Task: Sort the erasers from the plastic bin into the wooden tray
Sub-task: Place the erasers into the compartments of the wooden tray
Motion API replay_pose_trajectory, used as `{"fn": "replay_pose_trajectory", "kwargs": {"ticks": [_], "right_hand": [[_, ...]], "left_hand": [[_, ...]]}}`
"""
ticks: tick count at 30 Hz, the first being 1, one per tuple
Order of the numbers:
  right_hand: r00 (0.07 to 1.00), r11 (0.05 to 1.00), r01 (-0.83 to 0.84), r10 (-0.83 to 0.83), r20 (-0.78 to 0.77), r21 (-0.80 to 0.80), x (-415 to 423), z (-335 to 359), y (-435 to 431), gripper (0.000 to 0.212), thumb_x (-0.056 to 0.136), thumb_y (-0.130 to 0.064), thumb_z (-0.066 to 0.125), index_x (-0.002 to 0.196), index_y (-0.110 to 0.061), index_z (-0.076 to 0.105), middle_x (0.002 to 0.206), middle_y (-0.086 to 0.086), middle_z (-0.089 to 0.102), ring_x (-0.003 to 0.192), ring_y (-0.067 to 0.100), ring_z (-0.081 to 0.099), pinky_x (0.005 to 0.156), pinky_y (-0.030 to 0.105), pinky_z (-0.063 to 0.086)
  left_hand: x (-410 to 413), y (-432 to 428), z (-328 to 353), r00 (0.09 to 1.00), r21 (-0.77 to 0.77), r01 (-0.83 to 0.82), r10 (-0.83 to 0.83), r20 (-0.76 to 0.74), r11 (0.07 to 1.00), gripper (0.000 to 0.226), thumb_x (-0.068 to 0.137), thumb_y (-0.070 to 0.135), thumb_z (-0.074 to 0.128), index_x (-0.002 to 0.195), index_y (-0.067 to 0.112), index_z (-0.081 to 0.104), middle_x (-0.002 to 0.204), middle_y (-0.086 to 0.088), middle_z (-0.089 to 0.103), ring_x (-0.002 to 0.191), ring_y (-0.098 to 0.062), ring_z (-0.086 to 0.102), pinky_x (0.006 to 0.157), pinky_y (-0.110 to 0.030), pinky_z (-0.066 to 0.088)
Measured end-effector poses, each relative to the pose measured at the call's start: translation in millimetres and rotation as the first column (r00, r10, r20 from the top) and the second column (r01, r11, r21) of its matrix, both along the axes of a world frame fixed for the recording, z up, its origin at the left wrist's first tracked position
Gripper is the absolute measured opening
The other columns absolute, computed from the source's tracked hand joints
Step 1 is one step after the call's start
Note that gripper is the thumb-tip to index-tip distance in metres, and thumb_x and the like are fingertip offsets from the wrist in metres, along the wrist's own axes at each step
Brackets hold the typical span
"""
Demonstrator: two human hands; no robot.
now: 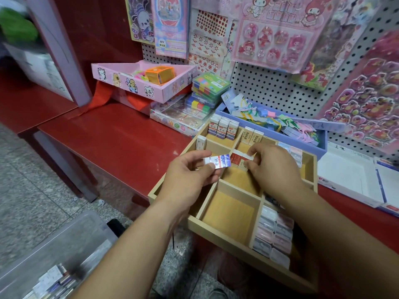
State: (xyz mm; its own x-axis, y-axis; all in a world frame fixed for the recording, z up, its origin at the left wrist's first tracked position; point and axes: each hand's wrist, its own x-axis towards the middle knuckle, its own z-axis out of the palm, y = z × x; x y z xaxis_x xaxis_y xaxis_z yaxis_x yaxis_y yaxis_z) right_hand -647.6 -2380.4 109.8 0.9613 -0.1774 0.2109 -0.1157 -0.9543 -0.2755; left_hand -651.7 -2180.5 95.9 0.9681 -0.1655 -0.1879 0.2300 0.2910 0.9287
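Red table (121,137): one, carrying the stock; perforated pegboard (269,87) behind it, hung with sticker sheets.

Plastic bin (64,244): one, translucent, on the floor at lower left, well apart from the tray. Loose erasers (54,281) lie in its bottom; too blurred to count.

Wooden tray (239,189): one, on the table edge, split by dividers into compartments. Contents counted:
- pastel cased erasers (273,234), near right compartment, two columns laid flat; exact number unclear.
- blue-and-white sleeved erasers (222,127), far left compartment, three fronts visible, standing upright side by side.
- beige-sleeved erasers (251,135), next compartment to the right, two, upright.
- white eraser (200,142), one, upright in the left-hand compartment.
- the near middle compartment shows only bare wood.

Left hand (187,175): over the tray's left side, thumb and fingers curled round one blue-and-white eraser (217,161), held off the wood.

Right hand (274,167): over the tray's centre, fingertips pinching one red-and-white eraser (240,159); narrow grip. The two held erasers sit just beside each other, nearly end to end.
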Motion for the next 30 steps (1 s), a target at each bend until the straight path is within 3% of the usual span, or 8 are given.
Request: {"fn": "replay_pose_trajectory", "kwargs": {"ticks": [4,7,10,15,20,22,25,30], "right_hand": [[0.999,0.997,0.016,-0.012,-0.042,0.075,-4,6,-2,0.026,0.088,-0.04,0.074,0.108,-0.028,0.064,0.078,-0.011,0.063,0.083,0.015,0.061,0.072,0.035,0.049],[0.999,0.978,0.029,-0.032,0.008,0.207,-13,15,2,0.021,0.093,-0.05,0.065,0.096,-0.029,0.067,0.075,-0.007,0.065,0.076,0.014,0.062,0.07,0.036,0.053],[0.999,0.836,-0.041,0.041,0.013,0.548,-22,21,14,0.024,0.094,-0.047,0.065,0.084,-0.027,0.072,0.074,-0.003,0.069,0.065,0.014,0.063,0.063,0.036,0.054],[0.988,0.647,-0.088,0.152,-0.015,0.757,-22,21,28,0.009,0.088,-0.018,0.078,0.094,-0.015,0.072,0.076,0.001,0.073,0.057,0.0,0.056,0.055,0.015,0.044],[0.999,0.523,-0.011,0.044,-0.014,0.852,-2,30,23,0.008,0.089,-0.017,0.077,0.095,-0.016,0.071,0.09,0.012,0.075,0.077,0.021,0.069,0.072,0.031,0.057],[0.998,0.63,0.017,-0.06,0.027,0.776,18,33,13,0.009,0.089,-0.019,0.078,0.093,-0.019,0.07,0.084,0.005,0.069,0.074,0.016,0.064,0.069,0.029,0.054],[0.992,0.841,0.037,-0.094,0.079,0.539,53,31,1,0.008,0.089,-0.02,0.077,0.093,-0.02,0.07,0.081,-0.002,0.065,0.079,0.017,0.063,0.08,0.038,0.056],[0.999,0.964,0.017,-0.024,0.022,0.266,90,13,2,0.013,0.088,-0.025,0.077,0.09,-0.025,0.065,0.088,0.001,0.069,0.086,0.025,0.065,0.077,0.037,0.053]], "left_hand": [[0,0,-1,1.0,0.017,0.017,-0.017,0.02,1.0,0.029,0.092,-0.007,0.066,0.12,0.001,0.066,0.085,-0.012,0.072,0.083,-0.024,0.076,0.081,-0.034,0.063],[1,0,-1,0.999,0.017,0.025,-0.026,0.033,1.0,0.026,0.092,-0.005,0.067,0.117,0.001,0.067,0.086,-0.014,0.074,0.08,-0.021,0.074,0.081,-0.033,0.063],[0,-1,-1,0.998,0.029,0.038,-0.039,0.041,0.999,0.023,0.091,-0.002,0.069,0.114,0.003,0.07,0.089,-0.016,0.075,0.078,-0.02,0.073,0.08,-0.032,0.063],[-1,-1,2,0.998,-0.007,0.035,-0.035,0.058,0.999,0.018,0.09,-0.001,0.071,0.108,0.003,0.071,0.082,-0.014,0.074,0.074,-0.02,0.07,0.078,-0.033,0.061],[0,2,4,0.998,0.02,-0.019,0.018,0.055,1.0,0.017,0.09,-0.006,0.069,0.105,0.002,0.069,0.067,-0.002,0.069,0.068,-0.018,0.07,0.082,-0.036,0.061],[2,3,1,0.998,0.033,-0.047,0.045,0.037,0.998,0.018,0.092,-0.008,0.066,0.107,0.001,0.069,0.067,-0.002,0.064,0.069,-0.02,0.07,0.091,-0.043,0.06],[4,4,-1,0.997,0.048,-0.07,0.07,0.02,0.996,0.021,0.093,-0.009,0.064,0.108,0.003,0.071,0.08,-0.009,0.062,0.073,-0.021,0.071,0.096,-0.048,0.057],[5,5,-3,0.996,0.05,-0.083,0.082,0.015,0.995,0.021,0.093,-0.008,0.065,0.105,0.007,0.072,0.075,-0.003,0.065,0.077,-0.024,0.072,0.096,-0.05,0.057]]}}
